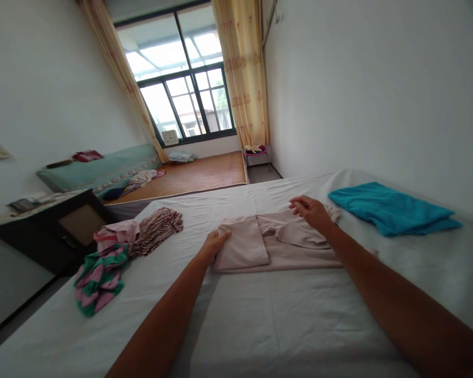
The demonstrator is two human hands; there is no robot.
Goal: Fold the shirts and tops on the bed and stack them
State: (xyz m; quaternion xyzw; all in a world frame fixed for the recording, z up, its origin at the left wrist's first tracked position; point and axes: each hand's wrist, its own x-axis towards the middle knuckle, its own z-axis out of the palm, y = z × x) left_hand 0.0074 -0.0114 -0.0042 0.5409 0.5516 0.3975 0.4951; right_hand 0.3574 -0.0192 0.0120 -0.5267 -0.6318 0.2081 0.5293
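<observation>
A pale pink garment [244, 244] lies partly folded on the white bed sheet in front of me. Its left end is turned over into a flat panel, while the right part is rumpled. My left hand [217, 244] grips the left edge, thumb on top and the other fingers mostly out of sight. Over the garment's far right part is my right hand [309, 211], fingers loosely bent and slightly apart, with no cloth visible in them. Whether its underside touches the fabric, I cannot tell.
A folded teal cloth [390, 208] lies to the right by the wall. On the left are a striped garment [157, 231] and a green-and-pink garment [102, 281], bunched together. A dark cabinet [43, 241] stands beyond the bed's left edge; another bed [205, 168] is under the window.
</observation>
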